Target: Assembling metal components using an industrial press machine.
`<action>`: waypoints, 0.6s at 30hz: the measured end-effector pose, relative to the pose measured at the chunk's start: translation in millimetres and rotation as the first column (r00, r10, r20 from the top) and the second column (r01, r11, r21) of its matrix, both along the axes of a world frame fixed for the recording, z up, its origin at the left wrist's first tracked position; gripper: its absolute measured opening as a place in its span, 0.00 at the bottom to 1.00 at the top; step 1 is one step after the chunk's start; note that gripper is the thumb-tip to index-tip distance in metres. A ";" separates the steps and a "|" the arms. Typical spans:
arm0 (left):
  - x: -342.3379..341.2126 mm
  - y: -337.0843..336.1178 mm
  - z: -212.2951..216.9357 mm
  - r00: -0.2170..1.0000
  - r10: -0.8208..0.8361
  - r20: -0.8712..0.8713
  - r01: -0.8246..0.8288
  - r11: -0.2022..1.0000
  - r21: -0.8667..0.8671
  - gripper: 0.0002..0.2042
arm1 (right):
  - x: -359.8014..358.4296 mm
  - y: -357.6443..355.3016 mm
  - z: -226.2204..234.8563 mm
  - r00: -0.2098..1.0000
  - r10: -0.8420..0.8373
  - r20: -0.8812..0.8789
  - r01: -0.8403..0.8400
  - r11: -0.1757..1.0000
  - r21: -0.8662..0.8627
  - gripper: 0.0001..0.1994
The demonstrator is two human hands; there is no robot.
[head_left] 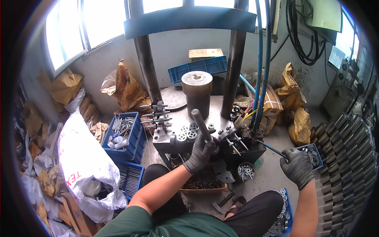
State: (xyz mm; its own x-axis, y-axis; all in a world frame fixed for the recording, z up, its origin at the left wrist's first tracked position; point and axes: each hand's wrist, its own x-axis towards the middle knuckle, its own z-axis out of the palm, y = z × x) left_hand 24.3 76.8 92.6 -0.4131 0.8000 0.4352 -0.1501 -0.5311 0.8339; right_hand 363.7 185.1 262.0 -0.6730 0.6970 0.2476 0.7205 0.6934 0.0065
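My left hand (198, 158), in a dark grey glove, is closed around a thick metal rod (201, 125) with a wide round collar at its lower end. It holds the rod tilted at the front edge of the press bed (173, 148). Just behind it lie several flat round metal discs with holes (191, 134). My right hand (299, 168), also gloved, grips the end of a thin lever (271, 147) that runs from the right side of the press. Rotor-like parts on shafts (233, 138) lie on the bed between my hands; more shafted parts (158, 117) sit at its left edge.
A thick steel cylinder (197, 94) stands on the bed between two posts. Blue bins (134, 148) of shafts and a white sack (85, 158) are at left. Stacked metal parts (343, 170) rise at right. A hammer (223, 202) lies on the floor near my foot.
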 end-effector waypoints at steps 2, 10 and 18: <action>-16.1 11.3 44.3 0.999 -0.030 0.035 0.024 0.988 0.151 0.30 | -3.0 -4.4 4.7 0.998 -0.033 0.045 0.034 0.999 -0.021 0.15; -172.1 114.5 164.1 0.908 0.390 -0.154 -0.356 0.911 0.208 0.14 | -5.0 -4.0 4.4 0.999 0.015 0.033 -0.014 1.000 -0.024 0.14; -212.8 162.7 191.6 0.884 0.424 -0.197 -0.451 0.884 -0.122 0.14 | -8.6 -6.7 7.6 0.996 -0.003 0.084 0.008 0.998 -0.070 0.16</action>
